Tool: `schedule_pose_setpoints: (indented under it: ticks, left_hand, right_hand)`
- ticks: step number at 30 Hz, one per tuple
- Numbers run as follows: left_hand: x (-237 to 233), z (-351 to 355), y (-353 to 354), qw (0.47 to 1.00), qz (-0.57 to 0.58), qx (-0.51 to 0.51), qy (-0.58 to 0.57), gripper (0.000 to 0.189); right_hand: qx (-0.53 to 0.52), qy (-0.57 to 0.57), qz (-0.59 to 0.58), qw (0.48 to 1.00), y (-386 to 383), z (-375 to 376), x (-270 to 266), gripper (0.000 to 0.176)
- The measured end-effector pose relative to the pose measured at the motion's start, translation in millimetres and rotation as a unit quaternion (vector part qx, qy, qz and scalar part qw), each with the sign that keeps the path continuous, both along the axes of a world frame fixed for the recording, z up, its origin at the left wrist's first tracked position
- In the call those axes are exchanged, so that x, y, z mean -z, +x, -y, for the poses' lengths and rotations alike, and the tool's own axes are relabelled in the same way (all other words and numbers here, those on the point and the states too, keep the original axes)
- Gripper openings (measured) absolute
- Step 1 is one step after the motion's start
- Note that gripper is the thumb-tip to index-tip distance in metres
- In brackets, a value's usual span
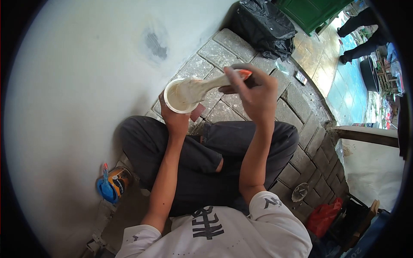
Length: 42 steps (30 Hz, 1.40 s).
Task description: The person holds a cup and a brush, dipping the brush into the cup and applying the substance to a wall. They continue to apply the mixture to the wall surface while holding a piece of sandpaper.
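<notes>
1. Grip, left hand (174, 119): the fingers are closed around the lower wall of a round white cup (167, 102), held upright above the knees, just left of frame centre.
2. Grip, right hand (257, 92): the fingers are closed on the orange handle of a scraper (211, 84). The flat blade points to 9 o'clock; its tip rests over the cup's rim.
3. Contents: thick, off-white paste (174, 98) fills the cup's interior and coats the whole blade in a smooth, glossy layer.
4. Below the hands, at 6 o'clock: crossed legs in dark, creased trousers (206, 150), then a white shirt (215, 234) with black lettering.
5. Ground: grey rectangular pavers (223, 49), rough and dusted white, run from 12 to 4 o'clock.
6. At 9 o'clock: a matt white wall (64, 94) with one grey smudge (155, 45).
7. At 7 o'clock: a round tin (119, 179) carrying a blue tool (106, 187).
8. At 1 o'clock: a crumpled black plastic bag (262, 26); beyond it, a green panel (309, 13).
9. At 2 o'clock: another person's dark legs (361, 38), well apart.
10. At 5 o'clock: a red bag (325, 215).
</notes>
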<state>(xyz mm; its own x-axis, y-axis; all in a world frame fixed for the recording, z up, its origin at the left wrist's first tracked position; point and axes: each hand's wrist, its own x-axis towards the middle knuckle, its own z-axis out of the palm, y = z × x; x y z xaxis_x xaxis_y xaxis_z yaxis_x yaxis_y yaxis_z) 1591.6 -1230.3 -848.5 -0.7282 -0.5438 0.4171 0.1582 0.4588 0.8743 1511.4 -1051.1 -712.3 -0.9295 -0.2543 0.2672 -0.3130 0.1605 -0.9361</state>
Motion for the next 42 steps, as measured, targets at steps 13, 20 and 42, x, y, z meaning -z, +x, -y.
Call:
schedule_pose_setpoints:
  ticks: [13,20,42]
  left_hand:
    - [18,9,1,0.999,0.034,0.001,-0.025,0.062]
    - [26,12,-1,0.999,0.031,-0.012,0.011,0.044]
    - [26,7,-4,0.999,0.049,-0.006,-0.008,0.043]
  right_hand:
    - [0.072,-0.238,0.209,0.946,-46,-23,60,0.038]
    - [0.091,-0.365,0.242,0.895,-70,-17,125,0.032]
    - [0.080,-0.380,0.264,0.883,-130,19,237,0.039]
